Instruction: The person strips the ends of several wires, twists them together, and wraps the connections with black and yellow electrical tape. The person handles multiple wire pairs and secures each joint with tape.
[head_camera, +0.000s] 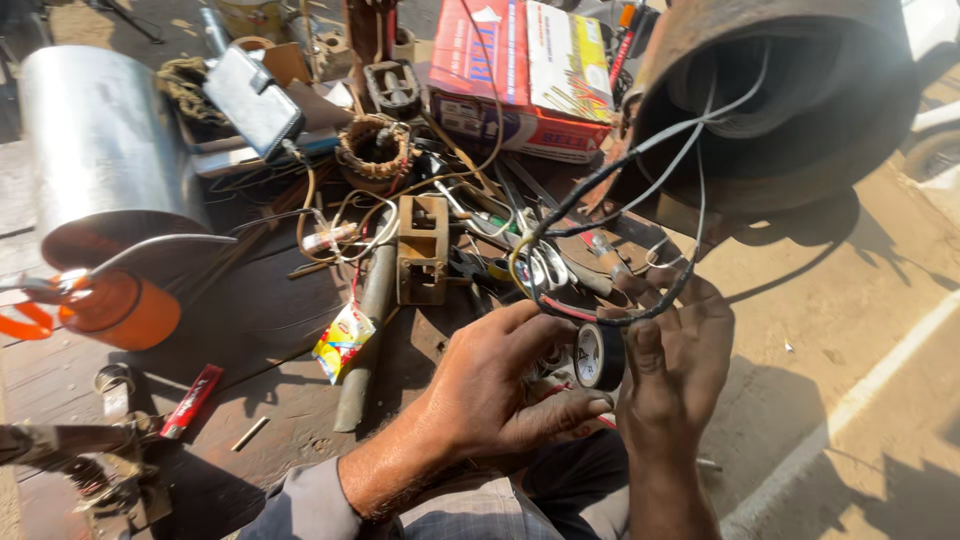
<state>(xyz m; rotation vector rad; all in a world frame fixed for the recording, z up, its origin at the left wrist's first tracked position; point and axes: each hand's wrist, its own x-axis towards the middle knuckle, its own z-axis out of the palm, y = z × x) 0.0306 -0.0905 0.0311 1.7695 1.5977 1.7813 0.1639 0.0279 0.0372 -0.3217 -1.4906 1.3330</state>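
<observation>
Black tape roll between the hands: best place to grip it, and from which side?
Probably across the outer rim of the black tape roll, coming from below. Its open core faces the camera, wires cross just above, and the left hand and right hand crowd its flanks.

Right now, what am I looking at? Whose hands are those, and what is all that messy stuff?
This one picture comes from a camera worn on a person's head, looking down at their own two bare hands. There is no robot here. The left hand and the right hand meet at a small roll of black tape and a bundle of wires. Those wires run up into a big rusty round casing. In front lies a cluttered wooden workbench: a shiny metal cylinder, an orange cylinder, a copper wire coil, a red and white box, a grey pipe and a small yellow packet.
</observation>
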